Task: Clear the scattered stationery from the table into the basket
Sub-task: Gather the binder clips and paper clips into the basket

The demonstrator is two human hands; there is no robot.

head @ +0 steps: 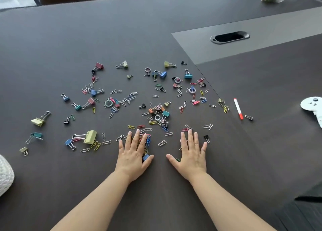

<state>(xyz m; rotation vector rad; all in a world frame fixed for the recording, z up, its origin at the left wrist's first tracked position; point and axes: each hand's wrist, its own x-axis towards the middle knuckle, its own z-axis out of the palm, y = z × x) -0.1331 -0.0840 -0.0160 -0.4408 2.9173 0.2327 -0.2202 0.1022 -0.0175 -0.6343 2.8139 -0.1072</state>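
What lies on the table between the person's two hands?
Head view: silver paper clips lie between the fingers of the left hand and the right hand; nearer, between the thumbs, the table is bare.

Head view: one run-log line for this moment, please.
left hand: flat on paper clip pile | right hand: flat on table | binder clips: scattered | basket: partly visible, left edge
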